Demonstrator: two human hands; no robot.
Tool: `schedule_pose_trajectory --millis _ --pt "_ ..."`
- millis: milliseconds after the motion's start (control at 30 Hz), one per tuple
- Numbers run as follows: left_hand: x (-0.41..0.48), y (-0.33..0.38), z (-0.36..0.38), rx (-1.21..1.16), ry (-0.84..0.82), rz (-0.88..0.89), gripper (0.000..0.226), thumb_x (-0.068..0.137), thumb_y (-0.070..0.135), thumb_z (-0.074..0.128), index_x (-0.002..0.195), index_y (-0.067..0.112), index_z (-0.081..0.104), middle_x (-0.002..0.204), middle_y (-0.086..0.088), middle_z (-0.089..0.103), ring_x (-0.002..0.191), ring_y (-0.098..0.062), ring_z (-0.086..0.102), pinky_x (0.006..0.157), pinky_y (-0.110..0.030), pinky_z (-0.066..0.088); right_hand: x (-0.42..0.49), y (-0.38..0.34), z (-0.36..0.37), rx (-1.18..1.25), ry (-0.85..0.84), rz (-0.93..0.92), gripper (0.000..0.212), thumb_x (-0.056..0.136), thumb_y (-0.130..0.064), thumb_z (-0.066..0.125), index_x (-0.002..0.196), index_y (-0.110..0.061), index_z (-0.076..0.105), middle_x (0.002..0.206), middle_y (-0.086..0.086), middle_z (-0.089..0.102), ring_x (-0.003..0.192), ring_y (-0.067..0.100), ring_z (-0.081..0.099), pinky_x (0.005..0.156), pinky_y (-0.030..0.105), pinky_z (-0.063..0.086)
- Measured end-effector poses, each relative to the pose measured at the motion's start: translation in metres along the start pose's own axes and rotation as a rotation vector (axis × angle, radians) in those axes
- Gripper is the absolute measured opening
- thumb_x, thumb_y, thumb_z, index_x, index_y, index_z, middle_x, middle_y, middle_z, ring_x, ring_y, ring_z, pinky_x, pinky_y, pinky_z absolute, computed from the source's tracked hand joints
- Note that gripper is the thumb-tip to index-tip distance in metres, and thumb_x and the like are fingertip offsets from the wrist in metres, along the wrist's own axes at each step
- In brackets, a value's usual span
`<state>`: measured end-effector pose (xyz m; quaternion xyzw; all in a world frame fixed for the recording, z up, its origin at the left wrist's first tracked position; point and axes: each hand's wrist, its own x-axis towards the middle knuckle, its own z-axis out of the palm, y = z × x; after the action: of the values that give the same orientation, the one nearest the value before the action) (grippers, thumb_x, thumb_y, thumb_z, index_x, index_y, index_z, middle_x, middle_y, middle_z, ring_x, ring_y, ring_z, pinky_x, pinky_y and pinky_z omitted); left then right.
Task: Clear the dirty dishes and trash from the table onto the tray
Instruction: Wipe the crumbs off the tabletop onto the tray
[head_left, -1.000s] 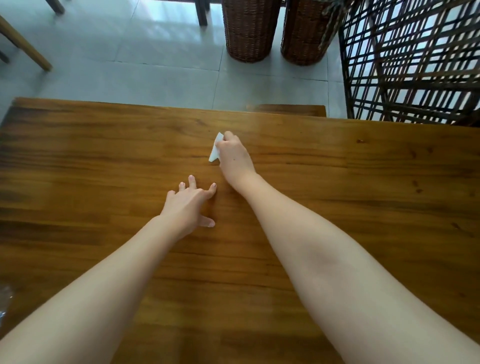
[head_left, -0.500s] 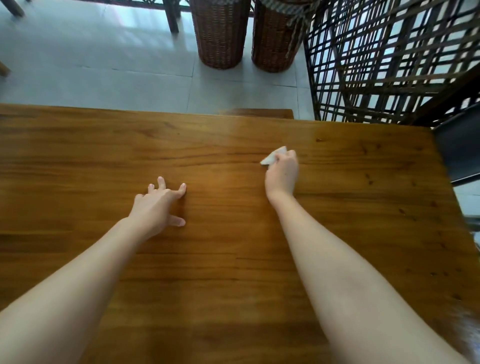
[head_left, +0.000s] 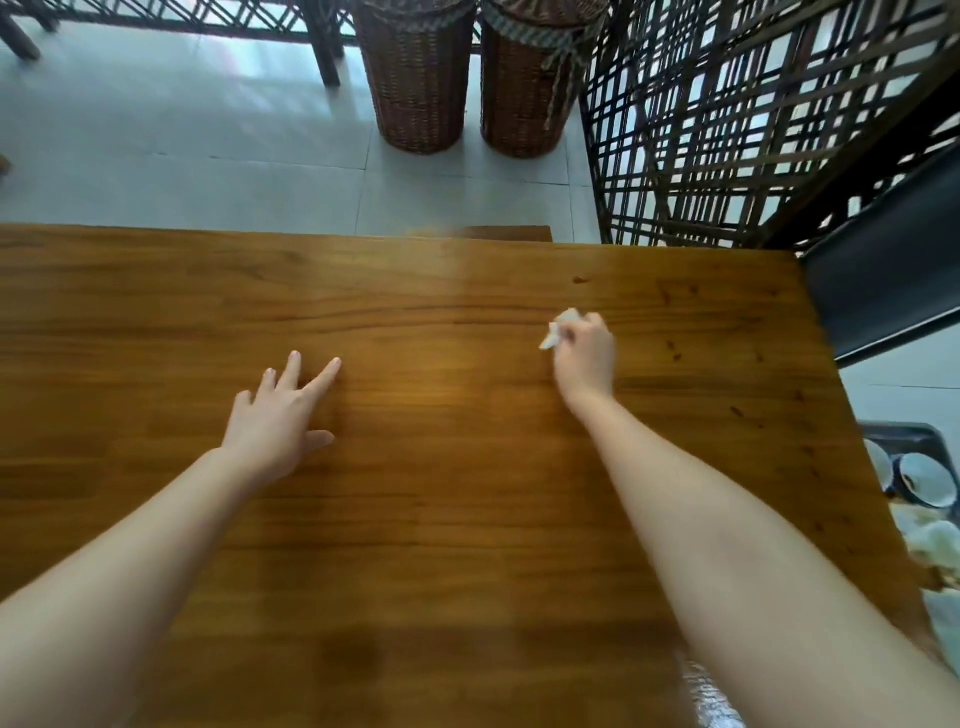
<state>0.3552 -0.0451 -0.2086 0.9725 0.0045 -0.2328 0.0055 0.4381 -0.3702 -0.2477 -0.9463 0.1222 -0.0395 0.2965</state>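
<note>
Head camera looks down, close over table (head_left: 467, 519).

My right hand (head_left: 584, 358) curls over the white scrap (head_left: 557, 335), so only a blurred corner pokes out at its 10 o'clock, and I cannot tell what it is. At 4 o'clock the picture's edge cuts off the dark tray (head_left: 905, 432) and its bowls (head_left: 930, 480). At 5 o'clock a shiny wrap (head_left: 706, 699) blurs beneath my right forearm (head_left: 727, 545).
</note>
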Motion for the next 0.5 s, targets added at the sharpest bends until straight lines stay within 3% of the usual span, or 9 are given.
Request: schedule_pose_trajectory --millis 67,167,333,400,500 --pt "-0.003 0.024 -0.003 -0.045 0.03 0.01 0.083 0.09 0.051 0.053 0.15 0.042 -0.004 0.161 -0.011 0.002 0.146 -0.036 0.012 0.112 -0.055 0.025 0.009 0.027 -0.021 -0.011 0.051 0.09 0.022 0.096 -0.004 0.051 0.108 -0.004 0.069 0.106 0.008 0.058 0.094 0.018 0.057 0.071 0.019 0.042" --pt "-0.001 0.072 -0.005 -0.028 0.021 0.041 0.082 0.089 0.059 0.048 0.15 0.043 -0.004 0.161 -0.012 0.001 0.146 -0.037 0.011 0.113 -0.056 0.022 0.002 0.024 -0.018 -0.033 0.05 0.066 0.023 0.095 -0.001 0.049 0.112 -0.003 0.066 0.108 0.01 0.057 0.096 0.021 0.057 0.075 0.024 0.048" --pt "0.005 0.144 -0.002 -0.009 -0.069 0.061 0.084 0.086 0.062 0.052 0.149 0.047 -0.001 0.161 -0.012 -0.004 0.146 -0.039 0.008 0.114 -0.057 0.015 -0.025 -0.012 0.018 -0.034 -0.153 -0.294 0.022 0.091 0.003 0.048 0.104 0.0 0.065 0.106 0.013 0.057 0.097 0.025 0.054 0.08 0.029 0.042" --pt "0.007 0.159 0.001 -0.002 -0.119 0.022 0.085 0.086 0.062 0.053 0.149 0.048 -0.001 0.161 -0.013 -0.004 0.146 -0.04 0.008 0.114 -0.058 0.014 -0.017 -0.006 0.016 -0.06 -0.205 -0.427 0.019 0.092 0.002 0.047 0.098 0.0 0.066 0.101 0.012 0.057 0.094 0.025 0.054 0.075 0.028 0.041" --pt "0.009 0.164 0.004 0.005 -0.134 -0.009 0.089 0.084 0.06 0.057 0.149 0.046 -0.001 0.161 -0.013 -0.004 0.146 -0.041 0.007 0.114 -0.06 0.013 0.015 0.016 0.0 -0.067 -0.211 -0.48 0.017 0.093 0.0 0.049 0.092 -0.001 0.066 0.096 0.01 0.057 0.088 0.022 0.055 0.072 0.029 0.048"
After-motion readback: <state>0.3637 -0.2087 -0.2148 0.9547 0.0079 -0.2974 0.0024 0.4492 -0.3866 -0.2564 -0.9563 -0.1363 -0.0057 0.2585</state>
